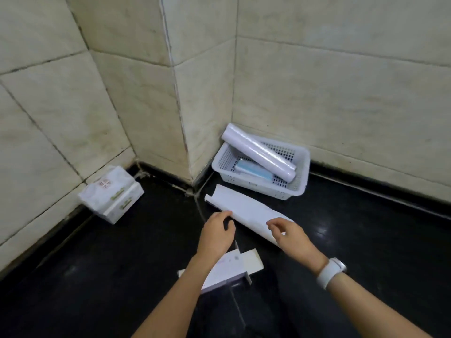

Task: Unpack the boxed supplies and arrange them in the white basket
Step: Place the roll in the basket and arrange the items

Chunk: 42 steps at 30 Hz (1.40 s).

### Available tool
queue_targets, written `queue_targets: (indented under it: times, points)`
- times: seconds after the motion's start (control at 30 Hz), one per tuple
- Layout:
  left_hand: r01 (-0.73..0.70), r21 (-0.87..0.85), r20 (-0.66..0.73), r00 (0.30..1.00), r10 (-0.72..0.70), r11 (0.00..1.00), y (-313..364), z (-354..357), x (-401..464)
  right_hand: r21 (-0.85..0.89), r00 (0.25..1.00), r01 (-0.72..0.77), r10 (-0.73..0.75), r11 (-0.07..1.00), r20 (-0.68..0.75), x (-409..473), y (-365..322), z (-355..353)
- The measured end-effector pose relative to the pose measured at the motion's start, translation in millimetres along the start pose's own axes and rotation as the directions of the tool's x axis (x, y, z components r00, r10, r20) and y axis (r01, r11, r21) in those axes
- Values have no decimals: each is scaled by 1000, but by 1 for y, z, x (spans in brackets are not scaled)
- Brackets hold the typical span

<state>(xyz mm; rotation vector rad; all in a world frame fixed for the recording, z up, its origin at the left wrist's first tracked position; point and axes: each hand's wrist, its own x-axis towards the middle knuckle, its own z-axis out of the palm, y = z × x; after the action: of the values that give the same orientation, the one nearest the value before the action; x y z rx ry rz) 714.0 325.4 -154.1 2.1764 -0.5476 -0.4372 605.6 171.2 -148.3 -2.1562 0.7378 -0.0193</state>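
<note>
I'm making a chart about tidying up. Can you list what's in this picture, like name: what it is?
basket: white basket on the dark floor, in the wall corner
in basket: white roll lying slanted across the rim; light blue pack under it
left hand: touching the curled white sheet
right hand: gripping the same sheet's near end
wrist: white watch on the right arm
floor near arms: opened white box
left wall: tissue packs

A white basket (301, 164) in the wall corner holds a slanted white roll (260, 152) over a pale blue pack (253, 170) (partly hidden), a curled white sheet (246, 209) and opened box (229, 267) lying nearer
</note>
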Motion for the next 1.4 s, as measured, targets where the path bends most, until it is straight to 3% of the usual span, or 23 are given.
queue_targets:
  times: [0.2, 0.37, 0.47, 0.6, 0.7, 0.87, 1.07, 1.13, 1.3, 1.4]
  points:
    - [-103, 93, 31, 994, 100, 990, 44, 37, 78, -5, 995, -3, 3, 1000, -103, 45, 22, -58]
    - [-75, 245, -24, 996, 84, 967, 44, 62, 130, 29, 991, 54, -50, 998, -121, 115, 27, -78]
    - [-34, 400, -60, 996, 63, 916, 32, 66, 158, -55, 992, 119, -121, 991, -27, 160, 29, -72]
    - [21, 476, -84, 996, 22, 879, 10, 64, 180, -200, 971, 222, -198, 954, 133, 208, 29, -52]
    - [-33, 525, -115, 987, 110, 850, -3, 64, 181, -299, 931, 323, -246, 898, 269, 238, 29, -35]
    - [-117, 569, -143, 961, 238, 814, -9, 63, 181, -370, 817, 478, -248, 797, 520, 268, 39, -14]
    - [-172, 599, -140, 939, 313, 782, -13, 60, 186, -374, 683, 625, -248, 685, 687, 276, 43, -22]
    - [-201, 609, -143, 924, 355, 768, -13, 58, 190, -410, 710, 620, -255, 669, 657, 274, 44, -23]
    - [-224, 594, -142, 916, 375, 772, -12, 59, 196, -608, 857, 500, -250, 617, 450, 280, 31, -3]
    - [-232, 586, -151, 910, 386, 776, -15, 60, 195, -633, 892, 441, -237, 636, 384, 284, 26, 10]
